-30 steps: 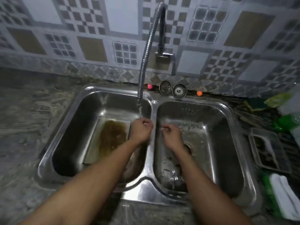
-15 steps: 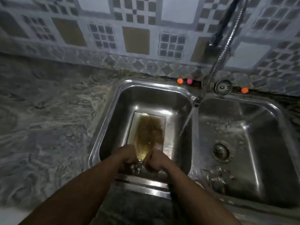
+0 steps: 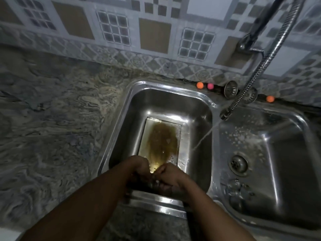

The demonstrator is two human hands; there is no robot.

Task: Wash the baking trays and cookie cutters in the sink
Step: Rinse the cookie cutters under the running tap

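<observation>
The baking tray (image 3: 161, 136) (brown-stained) is lying in the left basin of the sink (image 3: 156, 83), unmoved. The left hand (image 3: 137, 168) and right hand (image 3: 173, 176) are staying curled together at the tray's near end; what either grip holds, I cannot tell.

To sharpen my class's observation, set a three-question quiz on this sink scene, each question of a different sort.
1. Multiple choice: the tray lies A) in the left basin, B) in the right basin, C) on the counter.
2. True or false: water runs from the hose.
3. Fill in: ___ small balls are in view.

Key: 1 A; 2 true; 3 three.
</observation>
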